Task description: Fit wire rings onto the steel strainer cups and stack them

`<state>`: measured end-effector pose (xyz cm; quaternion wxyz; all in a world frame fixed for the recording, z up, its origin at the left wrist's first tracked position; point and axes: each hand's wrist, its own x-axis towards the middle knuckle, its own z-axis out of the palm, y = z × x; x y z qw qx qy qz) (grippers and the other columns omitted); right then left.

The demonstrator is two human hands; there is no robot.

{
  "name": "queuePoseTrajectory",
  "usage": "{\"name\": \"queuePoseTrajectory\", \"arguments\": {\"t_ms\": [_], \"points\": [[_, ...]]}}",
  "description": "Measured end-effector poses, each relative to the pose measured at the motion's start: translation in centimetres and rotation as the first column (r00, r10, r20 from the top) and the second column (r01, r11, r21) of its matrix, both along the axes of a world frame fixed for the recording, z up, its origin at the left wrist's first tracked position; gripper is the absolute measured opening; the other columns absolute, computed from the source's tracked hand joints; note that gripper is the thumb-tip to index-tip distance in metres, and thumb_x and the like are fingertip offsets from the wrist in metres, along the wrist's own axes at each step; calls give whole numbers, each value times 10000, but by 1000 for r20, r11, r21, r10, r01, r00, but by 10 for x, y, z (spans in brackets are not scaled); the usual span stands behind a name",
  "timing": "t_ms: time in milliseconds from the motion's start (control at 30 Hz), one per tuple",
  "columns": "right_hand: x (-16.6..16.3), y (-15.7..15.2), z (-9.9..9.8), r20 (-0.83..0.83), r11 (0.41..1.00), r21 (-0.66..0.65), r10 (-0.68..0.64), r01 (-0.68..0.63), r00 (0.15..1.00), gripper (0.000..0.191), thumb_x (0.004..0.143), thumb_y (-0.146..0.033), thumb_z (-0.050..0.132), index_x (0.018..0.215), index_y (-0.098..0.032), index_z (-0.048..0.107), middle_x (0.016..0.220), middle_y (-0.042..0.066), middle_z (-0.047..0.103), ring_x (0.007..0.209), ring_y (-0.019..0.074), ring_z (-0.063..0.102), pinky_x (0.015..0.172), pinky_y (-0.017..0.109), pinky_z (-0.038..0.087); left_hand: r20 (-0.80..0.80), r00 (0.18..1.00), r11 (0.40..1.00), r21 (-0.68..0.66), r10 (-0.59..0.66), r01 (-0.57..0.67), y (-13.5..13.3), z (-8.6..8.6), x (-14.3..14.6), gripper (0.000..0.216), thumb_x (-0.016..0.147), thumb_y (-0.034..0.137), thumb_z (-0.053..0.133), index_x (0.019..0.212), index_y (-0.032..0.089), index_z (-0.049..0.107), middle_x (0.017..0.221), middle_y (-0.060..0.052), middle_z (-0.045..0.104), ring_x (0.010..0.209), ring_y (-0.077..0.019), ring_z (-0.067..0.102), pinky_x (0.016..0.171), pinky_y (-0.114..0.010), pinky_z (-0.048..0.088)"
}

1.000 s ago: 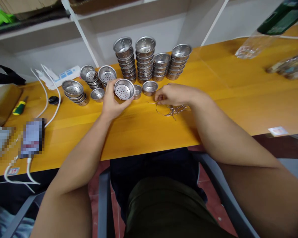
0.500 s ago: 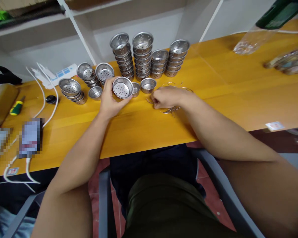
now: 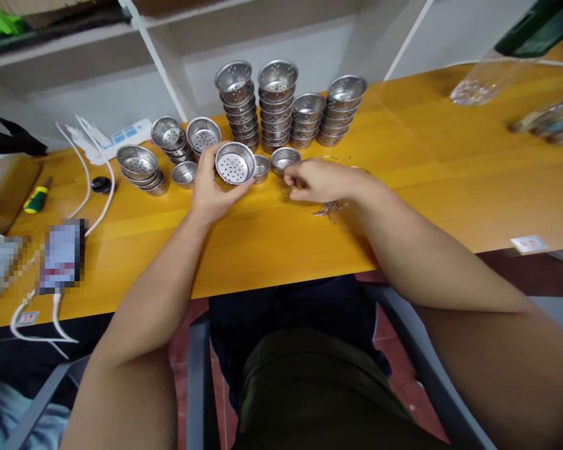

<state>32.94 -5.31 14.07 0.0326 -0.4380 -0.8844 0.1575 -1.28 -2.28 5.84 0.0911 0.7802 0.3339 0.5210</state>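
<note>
My left hand (image 3: 209,187) grips a perforated steel strainer cup (image 3: 235,164), tilted so its holed bottom faces me. My right hand (image 3: 319,180) is closed in a pinch over a pile of thin wire rings (image 3: 331,207) on the yellow table (image 3: 272,237); what its fingertips hold is too thin to make out. Two small steel cups (image 3: 284,160) stand just beyond my hands. Behind them rise several stacks of strainer cups (image 3: 276,103).
Lower stacks of cups (image 3: 138,165) sit at the left with a white cable (image 3: 87,187), a screwdriver (image 3: 36,197) and a blurred phone (image 3: 60,255). A power strip (image 3: 122,134) lies by the wall. A plastic bottle (image 3: 492,72) lies far right. Shelving stands behind the table.
My right hand shifted slightly left and up over the wire rings, toward the small cups. My left hand kept hold of the strainer cup.
</note>
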Motion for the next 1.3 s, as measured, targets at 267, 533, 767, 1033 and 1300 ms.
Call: {"name": "queuePoseTrajectory", "arguments": {"t_ms": [267, 533, 767, 1033, 1300], "points": [[2, 2, -9, -565, 902, -394, -83, -179, 821, 356, 985, -475, 986, 1256, -261, 897, 910, -5, 837, 701, 174, 696, 633, 326, 561, 88, 995, 996, -78, -34, 41, 15, -18, -4, 1237, 885, 1154, 922, 1772, 410, 488, 1635, -150, 747, 1627, -465, 802, 1431, -749, 661], [-5, 7, -20, -787, 949, -290, -162, -124, 596, 736, 873, -975, 1079, 997, -294, 830, 729, -13, 694, 620, 194, 629, 579, 370, 570, 99, 993, 988, -130, -71, 83, 19, -25, -7, 1220, 913, 1129, 928, 1825, 447, 490, 1691, -147, 758, 1671, -463, 798, 1424, -732, 682], [-16, 4, -25, -835, 978, -167, -207, 124, 509, 701, 1001, -956, 996, 1241, -301, 925, 966, 72, 839, 799, 274, 780, 680, 435, 691, 54, 994, 982, -155, -97, 104, 8, -21, 4, 1167, 921, 1050, 1006, 1799, 427, 556, 1623, -127, 803, 1690, -491, 799, 1446, -779, 662], [-28, -12, -22, -755, 971, -41, -184, 235, 630, 546, 1124, -835, 907, 1249, -303, 904, 1022, 95, 802, 1012, 329, 788, 873, 489, 757, 25, 979, 964, -166, -204, 205, -3, -26, 16, 1041, 961, 963, 1050, 1753, 454, 604, 1648, -106, 804, 1638, -445, 848, 1371, -707, 752], [-32, -8, -26, -697, 977, -11, -160, 213, 699, 366, 1188, -631, 873, 1159, -266, 886, 986, 83, 771, 1000, 304, 743, 923, 464, 706, 40, 956, 909, -298, -291, 290, -16, -29, 31, 1052, 957, 864, 1108, 1779, 432, 612, 1820, -122, 739, 1710, -432, 803, 1396, -672, 752]]}}
